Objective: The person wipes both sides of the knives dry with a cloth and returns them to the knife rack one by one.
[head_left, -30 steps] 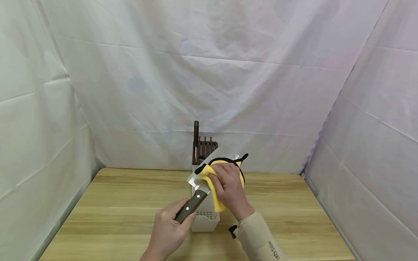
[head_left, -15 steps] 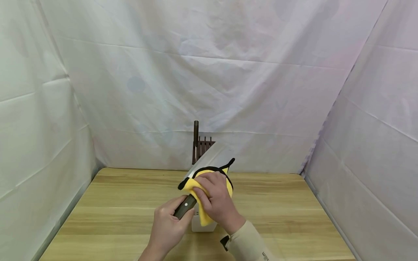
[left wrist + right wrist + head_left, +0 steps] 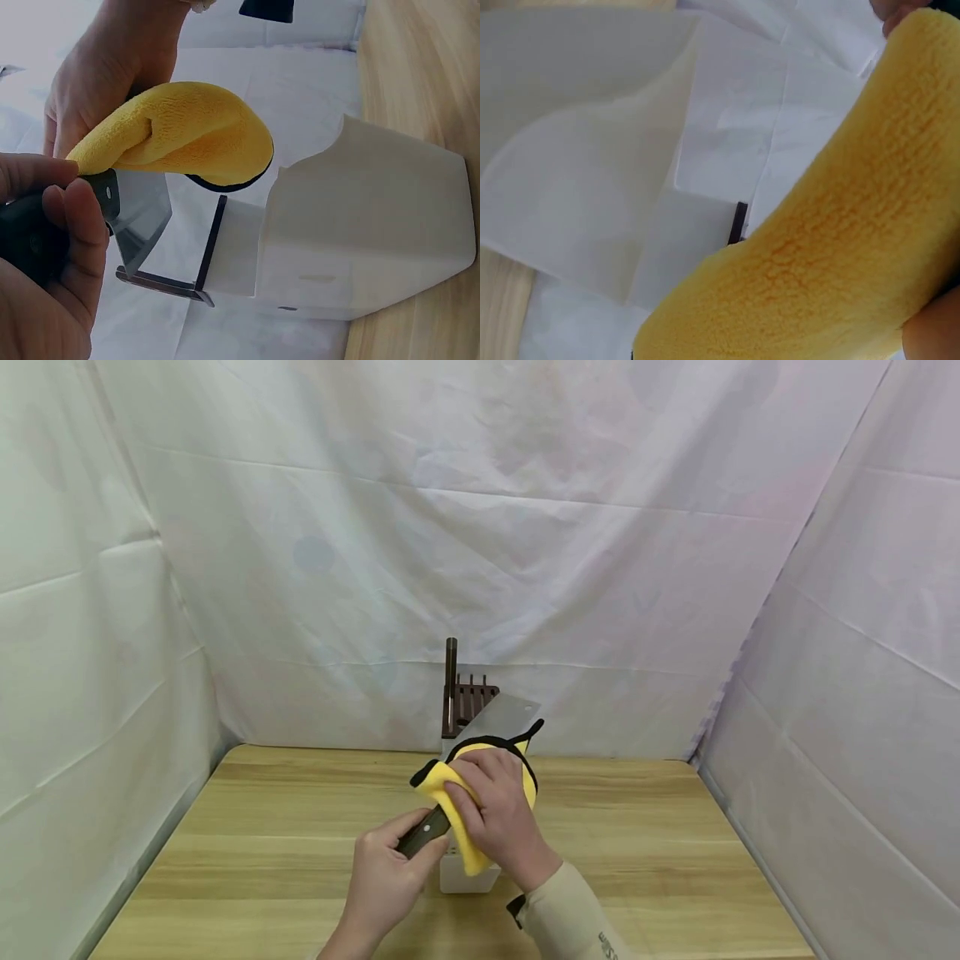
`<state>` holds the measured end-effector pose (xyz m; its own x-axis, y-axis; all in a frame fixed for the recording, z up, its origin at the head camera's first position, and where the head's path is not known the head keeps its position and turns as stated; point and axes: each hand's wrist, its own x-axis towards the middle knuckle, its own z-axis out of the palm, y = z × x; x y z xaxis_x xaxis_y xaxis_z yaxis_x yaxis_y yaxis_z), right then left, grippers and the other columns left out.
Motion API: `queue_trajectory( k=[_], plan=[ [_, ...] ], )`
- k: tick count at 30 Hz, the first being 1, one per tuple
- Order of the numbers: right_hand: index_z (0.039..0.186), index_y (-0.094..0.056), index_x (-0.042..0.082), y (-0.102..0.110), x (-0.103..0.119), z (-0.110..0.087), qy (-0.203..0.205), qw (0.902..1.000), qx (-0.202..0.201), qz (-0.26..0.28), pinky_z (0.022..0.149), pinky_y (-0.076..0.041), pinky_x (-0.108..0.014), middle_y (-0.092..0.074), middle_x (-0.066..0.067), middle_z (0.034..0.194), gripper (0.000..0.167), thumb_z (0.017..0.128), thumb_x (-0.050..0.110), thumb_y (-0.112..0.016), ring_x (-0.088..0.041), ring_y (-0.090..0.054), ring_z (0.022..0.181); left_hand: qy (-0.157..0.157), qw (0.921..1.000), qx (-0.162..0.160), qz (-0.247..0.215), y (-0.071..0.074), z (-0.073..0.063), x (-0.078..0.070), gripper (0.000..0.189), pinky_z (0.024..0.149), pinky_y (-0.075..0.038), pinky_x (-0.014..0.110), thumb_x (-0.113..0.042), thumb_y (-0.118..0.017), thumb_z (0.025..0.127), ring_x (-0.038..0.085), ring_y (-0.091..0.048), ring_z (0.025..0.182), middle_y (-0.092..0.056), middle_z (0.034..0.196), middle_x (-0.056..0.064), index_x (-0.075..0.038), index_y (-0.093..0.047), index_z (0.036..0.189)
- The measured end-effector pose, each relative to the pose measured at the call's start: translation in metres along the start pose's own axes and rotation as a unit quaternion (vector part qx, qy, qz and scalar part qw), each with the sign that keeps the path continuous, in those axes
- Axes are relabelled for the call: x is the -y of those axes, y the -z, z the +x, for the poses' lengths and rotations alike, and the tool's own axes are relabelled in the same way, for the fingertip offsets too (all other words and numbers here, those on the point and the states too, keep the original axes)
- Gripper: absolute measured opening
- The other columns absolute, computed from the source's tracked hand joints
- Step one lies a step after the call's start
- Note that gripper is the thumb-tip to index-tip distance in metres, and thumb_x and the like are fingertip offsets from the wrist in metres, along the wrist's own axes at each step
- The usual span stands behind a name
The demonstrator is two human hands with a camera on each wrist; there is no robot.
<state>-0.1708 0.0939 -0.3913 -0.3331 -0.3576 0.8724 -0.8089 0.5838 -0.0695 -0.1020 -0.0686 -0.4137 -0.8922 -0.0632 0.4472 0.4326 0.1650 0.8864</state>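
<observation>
My left hand [image 3: 386, 872] grips the dark riveted handle of a cleaver [image 3: 501, 714], whose broad steel blade points up and to the right. My right hand [image 3: 498, 814] holds a yellow cloth [image 3: 467, 853] with black edging, bunched over the blade's base and the front of the handle. In the left wrist view, the cloth [image 3: 180, 131] drapes right beside the left thumb and fingers, and part of the blade [image 3: 146, 214] shows below it. The fluffy cloth [image 3: 840, 225] fills much of the right wrist view. The blade's middle is hidden under cloth and hand.
Behind the cleaver stands a knife holder with a brown slotted top [image 3: 474, 700] and a white perforated front bin [image 3: 467, 878]. One dark, slim handle [image 3: 451, 668] rises from its left side. White sheets [image 3: 480, 568] hang around the wooden table [image 3: 300, 843].
The right hand has slid the cloth down-left along the blade to the handle, then stayed nearly there. The blade has tilted, and its far corner shows again. The left hand keeps its grip.
</observation>
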Motion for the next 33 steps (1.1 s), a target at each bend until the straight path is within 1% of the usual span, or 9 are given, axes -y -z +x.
queue_trajectory(
  k=[3, 6, 12, 15, 19, 23, 26, 30, 33],
  plan=[
    [0.107, -0.072, 0.013, 0.0, -0.005, 0.002, -0.002, 1.0, -0.003, -0.007, 0.091, -0.045, -0.046, -0.066, -0.003, 0.102, 0.029, 0.11, 0.031, -0.05, -0.024, -0.06, 0.1, 0.063, 0.997, 0.024, -0.038, 0.003, 0.001, -0.004, 0.015, 0.044, -0.051, 0.027, -0.004, -0.083, 0.086, 0.008, -0.06, 0.048, -0.07, 0.07, 0.005, -0.006, -0.078, 0.1],
    [0.106, -0.072, 0.013, 0.001, -0.008, 0.004, -0.006, 0.9999, -0.004, -0.014, 0.092, -0.044, -0.047, -0.066, -0.003, 0.103, 0.029, 0.11, 0.032, -0.05, -0.024, -0.06, 0.101, 0.111, 0.9897, 0.051, -0.074, 0.006, 0.002, -0.006, 0.016, 0.04, -0.049, 0.029, -0.006, -0.079, 0.089, 0.011, -0.054, 0.039, -0.062, 0.061, 0.008, 0.0, -0.077, 0.104],
    [0.108, -0.072, 0.014, 0.003, -0.007, 0.008, -0.005, 0.9998, 0.004, -0.02, 0.092, -0.043, -0.048, -0.066, -0.002, 0.103, 0.029, 0.11, 0.032, -0.05, -0.024, -0.059, 0.102, 0.145, 0.9765, 0.099, -0.125, 0.012, 0.005, -0.007, 0.024, 0.044, -0.053, 0.03, -0.01, -0.075, 0.094, 0.011, -0.055, 0.046, -0.059, 0.064, 0.005, 0.008, -0.072, 0.11],
    [0.111, -0.072, 0.014, 0.003, -0.004, 0.008, 0.001, 0.9997, 0.01, -0.021, 0.091, -0.042, -0.047, -0.065, -0.002, 0.104, 0.029, 0.111, 0.032, -0.049, -0.023, -0.059, 0.1, 0.159, 0.9699, 0.112, -0.147, 0.013, 0.006, -0.007, 0.026, 0.045, -0.054, 0.03, -0.011, -0.074, 0.095, 0.01, -0.055, 0.048, -0.059, 0.066, 0.004, 0.011, -0.07, 0.109],
    [0.112, -0.072, 0.014, 0.002, 0.0, 0.007, 0.015, 0.9997, 0.01, -0.016, 0.09, -0.043, -0.045, -0.065, -0.002, 0.105, 0.03, 0.111, 0.032, -0.048, -0.023, -0.058, 0.099, 0.163, 0.9635, 0.127, -0.17, 0.014, 0.008, -0.007, 0.027, 0.044, -0.053, 0.028, -0.011, -0.071, 0.097, 0.008, -0.055, 0.049, -0.061, 0.068, 0.003, 0.014, -0.067, 0.105],
    [0.11, -0.072, 0.014, 0.0, 0.003, 0.007, 0.03, 0.9994, 0.003, -0.014, 0.089, -0.044, -0.044, -0.064, -0.002, 0.104, 0.029, 0.11, 0.031, -0.049, -0.023, -0.057, 0.098, 0.155, 0.9583, 0.149, -0.188, 0.014, 0.009, -0.007, 0.029, 0.043, -0.052, 0.025, -0.011, -0.067, 0.1, 0.007, -0.055, 0.048, -0.062, 0.07, 0.004, 0.017, -0.063, 0.099],
    [0.109, -0.072, 0.014, 0.0, 0.003, 0.008, 0.037, 0.9991, -0.009, -0.018, 0.088, -0.044, -0.043, -0.064, -0.002, 0.103, 0.027, 0.11, 0.029, -0.05, -0.023, -0.057, 0.096, 0.145, 0.952, 0.172, -0.207, 0.013, 0.009, -0.007, 0.032, 0.042, -0.05, 0.023, -0.011, -0.063, 0.102, 0.007, -0.055, 0.046, -0.061, 0.07, 0.003, 0.019, -0.059, 0.094],
    [0.109, -0.072, 0.013, 0.0, 0.001, 0.011, 0.039, 0.9988, -0.022, -0.018, 0.087, -0.044, -0.043, -0.065, -0.002, 0.102, 0.027, 0.11, 0.028, -0.049, -0.023, -0.058, 0.095, 0.13, 0.9398, 0.215, -0.231, 0.013, 0.009, -0.006, 0.04, 0.037, -0.046, 0.023, -0.013, -0.056, 0.106, 0.005, -0.052, 0.042, -0.058, 0.066, 0.002, 0.021, -0.053, 0.086],
    [0.11, -0.072, 0.013, 0.001, -0.001, 0.012, 0.039, 0.9989, -0.024, -0.011, 0.088, -0.044, -0.043, -0.066, -0.003, 0.102, 0.028, 0.11, 0.028, -0.048, -0.024, -0.058, 0.096, 0.129, 0.9303, 0.241, -0.245, 0.014, 0.009, -0.006, 0.043, 0.036, -0.045, 0.021, -0.015, -0.052, 0.109, 0.003, -0.051, 0.041, -0.057, 0.067, 0.001, 0.022, -0.051, 0.087]
  ],
)
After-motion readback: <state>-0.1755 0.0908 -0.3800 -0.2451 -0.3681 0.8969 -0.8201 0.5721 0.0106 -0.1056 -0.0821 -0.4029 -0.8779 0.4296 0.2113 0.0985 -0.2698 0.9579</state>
